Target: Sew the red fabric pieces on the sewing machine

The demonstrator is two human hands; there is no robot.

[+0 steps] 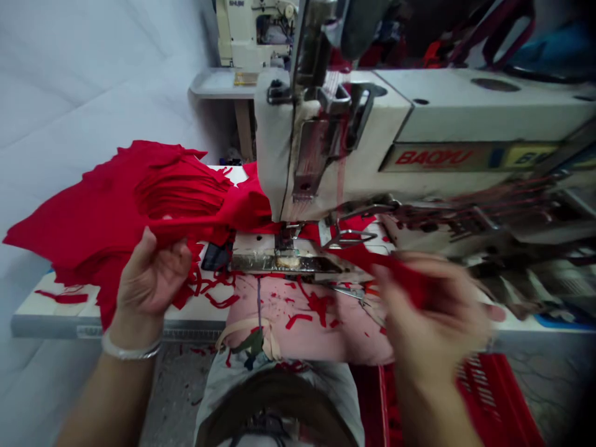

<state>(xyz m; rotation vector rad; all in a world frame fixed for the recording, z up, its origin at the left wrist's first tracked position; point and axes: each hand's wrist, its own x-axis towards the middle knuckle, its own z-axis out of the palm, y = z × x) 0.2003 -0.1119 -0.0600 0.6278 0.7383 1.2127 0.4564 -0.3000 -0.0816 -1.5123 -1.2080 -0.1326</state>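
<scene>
My left hand grips the edge of a stack of red fabric pieces lying on the table's left side; its fingers are curled around the cloth. My right hand is smeared by motion and is closed around a strip of red fabric that runs up toward the needle area of a white sewing machine. A silver bracelet sits on my left wrist.
Red fabric scraps litter the table edge and a pink cloth on my lap. A red plastic crate stands at the lower right. Another sewing machine stands behind, and a white sheet covers the left.
</scene>
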